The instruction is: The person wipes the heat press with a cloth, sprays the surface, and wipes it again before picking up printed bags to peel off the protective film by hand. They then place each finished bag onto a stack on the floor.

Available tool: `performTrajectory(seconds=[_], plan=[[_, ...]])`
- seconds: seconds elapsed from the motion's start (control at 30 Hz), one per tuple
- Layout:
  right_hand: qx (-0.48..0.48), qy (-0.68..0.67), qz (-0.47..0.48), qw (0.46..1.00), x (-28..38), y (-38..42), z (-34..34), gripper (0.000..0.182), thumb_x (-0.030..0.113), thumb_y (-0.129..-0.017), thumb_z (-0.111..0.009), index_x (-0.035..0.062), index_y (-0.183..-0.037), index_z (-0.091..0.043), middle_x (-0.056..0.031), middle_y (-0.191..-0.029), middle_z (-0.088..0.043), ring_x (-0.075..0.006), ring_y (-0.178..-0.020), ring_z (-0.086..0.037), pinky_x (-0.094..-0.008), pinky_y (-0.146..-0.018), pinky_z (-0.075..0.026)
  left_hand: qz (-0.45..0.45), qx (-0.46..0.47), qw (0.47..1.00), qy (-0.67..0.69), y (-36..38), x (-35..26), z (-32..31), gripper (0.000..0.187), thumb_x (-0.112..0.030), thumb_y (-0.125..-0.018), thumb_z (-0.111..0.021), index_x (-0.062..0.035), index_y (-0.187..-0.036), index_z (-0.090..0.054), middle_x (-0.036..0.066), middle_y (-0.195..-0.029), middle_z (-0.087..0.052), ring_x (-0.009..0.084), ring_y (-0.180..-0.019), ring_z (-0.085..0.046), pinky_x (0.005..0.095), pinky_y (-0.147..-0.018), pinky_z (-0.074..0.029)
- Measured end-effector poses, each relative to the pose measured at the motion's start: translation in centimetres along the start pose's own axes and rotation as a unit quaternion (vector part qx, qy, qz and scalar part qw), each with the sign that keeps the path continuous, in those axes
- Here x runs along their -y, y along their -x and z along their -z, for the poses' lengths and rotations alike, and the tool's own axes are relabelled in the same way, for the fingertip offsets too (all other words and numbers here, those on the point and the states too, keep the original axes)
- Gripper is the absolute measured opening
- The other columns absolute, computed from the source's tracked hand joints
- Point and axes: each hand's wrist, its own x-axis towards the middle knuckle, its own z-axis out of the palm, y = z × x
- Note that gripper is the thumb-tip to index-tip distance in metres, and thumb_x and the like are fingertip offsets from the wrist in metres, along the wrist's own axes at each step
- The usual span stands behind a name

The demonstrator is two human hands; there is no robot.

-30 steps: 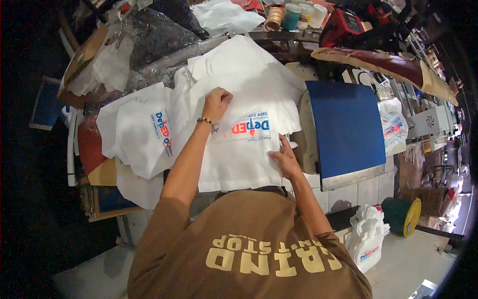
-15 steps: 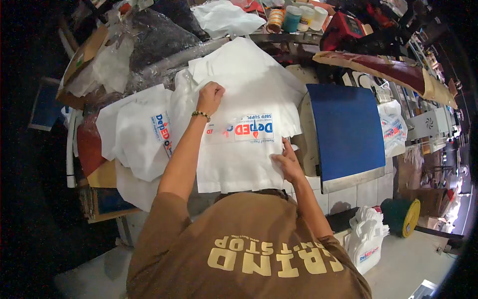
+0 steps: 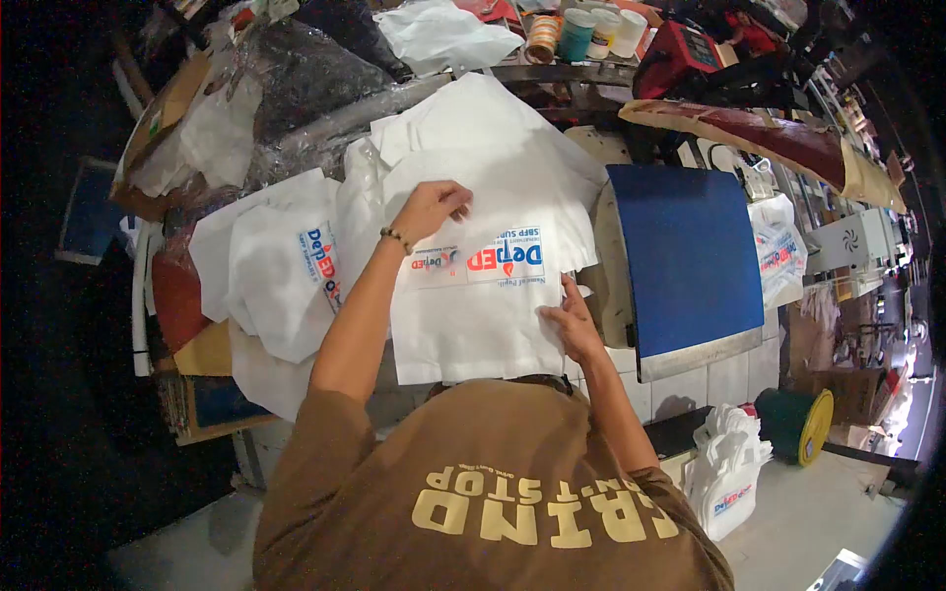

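A white fabric bag [image 3: 473, 340] with upside-down blue and red print lies in front of me on a pile of white bags [image 3: 483, 118]. My left hand [image 3: 434, 209], with a beaded bracelet at the wrist, is over its upper left part, above the print. Its fingers are loosely bent and slightly apart, with nothing visible in them. My right hand [image 3: 574, 323] rests at the bag's right edge, thumb and index finger spread. Its other fingers are partly hidden. More printed white bags [image 3: 276, 261] lie to the left.
A blue flat panel [image 3: 685, 261] stands right of the pile. Clear plastic [image 3: 305, 123] and cardboard [image 3: 163, 148] are at upper left. Tubs [image 3: 576, 37] stand at the back. Bundled white bags [image 3: 724, 473] and a green bin [image 3: 788, 424] are at lower right. Another person is partly visible at upper right.
My left hand has moved right and slightly toward me, and its fingers have loosened. More print shows on the bag's left side. My right hand has barely moved.
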Motion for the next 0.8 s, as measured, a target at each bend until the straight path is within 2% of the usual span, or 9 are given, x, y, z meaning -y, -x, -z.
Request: performTrajectory(seconds=[0.1, 0.17, 0.23, 0.27, 0.37, 0.5, 0.57, 0.7, 0.8], plan=[[0.010, -0.003, 0.007, 1.000, -0.1, 0.2, 0.1, 0.071, -0.005, -0.079, -0.061, 0.0088, -0.143, -0.034, -0.0107, -0.126, -0.057, -0.0197, -0.112, -0.056, -0.0338, -0.094, -0.047, -0.039, -0.069, 0.997, -0.018, 2.1, -2.3, -0.4, 0.023, -0.016, -0.097, -0.059, 0.0021, -0.107, -0.067, 0.007, -0.089, -0.071, 0.0133, -0.074, -0.066, 0.0242, -0.067, -0.053], [-0.003, 0.010, 0.008, 1.000, 0.2, 0.3, 0.0, 0.070, -0.004, -0.079, -0.060, 0.0083, -0.143, -0.034, -0.0110, -0.125, -0.058, -0.0196, -0.111, -0.057, -0.0338, -0.093, -0.047, -0.030, -0.115, 0.987, -0.109, 3.1, -0.9, 0.5, 0.026, -0.020, -0.091, -0.066, 0.0000, -0.108, -0.068, 0.009, -0.090, -0.070, 0.0183, -0.079, -0.067, 0.0294, -0.073, -0.054], [-0.004, 0.000, 0.010, 1.000, 0.1, 0.3, 0.1, 0.070, -0.004, -0.079, -0.060, 0.0083, -0.142, -0.034, -0.0110, -0.124, -0.059, -0.0194, -0.109, -0.057, -0.0335, -0.092, -0.047, -0.065, -0.157, 0.891, -0.420, 5.6, -0.5, 0.5, 0.029, -0.025, -0.081, -0.074, -0.0033, -0.101, -0.072, 0.011, -0.092, -0.067, 0.0256, -0.089, -0.064, 0.0349, -0.083, -0.051], [-0.006, -0.010, 0.011, 1.000, -0.1, 0.2, 0.1, 0.069, -0.005, -0.079, -0.060, 0.0083, -0.142, -0.034, -0.0110, -0.123, -0.059, -0.0193, -0.108, -0.058, -0.0333, -0.091, -0.047, -0.034, -0.148, 0.889, -0.432, 7.0, -0.6, 0.4, 0.043, -0.029, -0.071, -0.081, -0.0062, -0.106, -0.071, 0.011, -0.098, -0.063, 0.0314, -0.103, -0.057, 0.0419, -0.092, -0.045], [-0.027, 0.006, 0.001, 1.000, -0.7, -0.1, 0.3, 0.070, -0.002, -0.078, -0.061, 0.0103, -0.142, -0.036, -0.0115, -0.118, -0.060, -0.0195, -0.098, -0.060, -0.0307, -0.083, -0.049, -0.010, -0.185, 0.862, -0.471, 9.2, -0.2, -1.1, 0.050, -0.032, -0.068, -0.084, -0.0098, -0.111, -0.069, 0.010, -0.103, -0.061, 0.0316, -0.108, -0.053, 0.0459, -0.093, -0.043], [-0.015, -0.026, -0.029, 0.999, -0.1, 0.0, 0.1, 0.071, -0.005, -0.078, -0.061, 0.0113, -0.142, -0.036, -0.0112, -0.117, -0.061, -0.0201, -0.098, -0.060, -0.0315, -0.082, -0.050, -0.012, -0.196, 0.866, -0.460, 9.4, 1.9, -1.3, 0.059, -0.032, -0.066, -0.086, -0.0093, -0.116, -0.064, 0.012, -0.100, -0.060, 0.0294, -0.100, -0.056, 0.0401, -0.091, -0.045], [-0.025, -0.028, -0.017, 0.999, -0.1, 0.1, 0.0, 0.068, -0.007, -0.077, -0.057, 0.0092, -0.140, -0.036, -0.0118, -0.125, -0.057, -0.0209, -0.109, -0.058, -0.0326, -0.092, -0.048, 0.007, -0.200, 0.903, -0.381, 9.1, 2.5, -1.0, 0.043, -0.026, -0.068, -0.084, -0.0097, -0.104, -0.069, 0.009, -0.092, -0.061, 0.0290, -0.093, -0.058, 0.0405, -0.086, -0.046], [-0.017, -0.040, -0.002, 0.999, -0.4, -0.1, 0.4, 0.072, -0.006, -0.078, -0.060, 0.0123, -0.143, -0.035, -0.0112, -0.117, -0.061, -0.0200, -0.101, -0.061, -0.0315, -0.083, -0.050, -0.024, -0.219, 0.889, -0.401, 8.7, 3.3, -0.5, 0.021, -0.017, -0.071, -0.078, -0.0103, -0.090, -0.071, 0.006, -0.083, -0.060, 0.0290, -0.085, -0.060, 0.0410, -0.081, -0.046], [-0.014, -0.044, -0.006, 0.999, -0.9, -0.1, 0.6, 0.072, -0.006, -0.078, -0.060, 0.0123, -0.143, -0.034, -0.0107, -0.118, -0.061, -0.0196, -0.102, -0.061, -0.0309, -0.084, -0.050, -0.146, -0.257, 0.881, -0.369, 10.0, 2.7, -2.3, 0.001, -0.011, -0.077, -0.069, -0.0117, -0.078, -0.069, 0.005, -0.079, -0.058, 0.0269, -0.081, -0.058, 0.0417, -0.075, -0.043]])
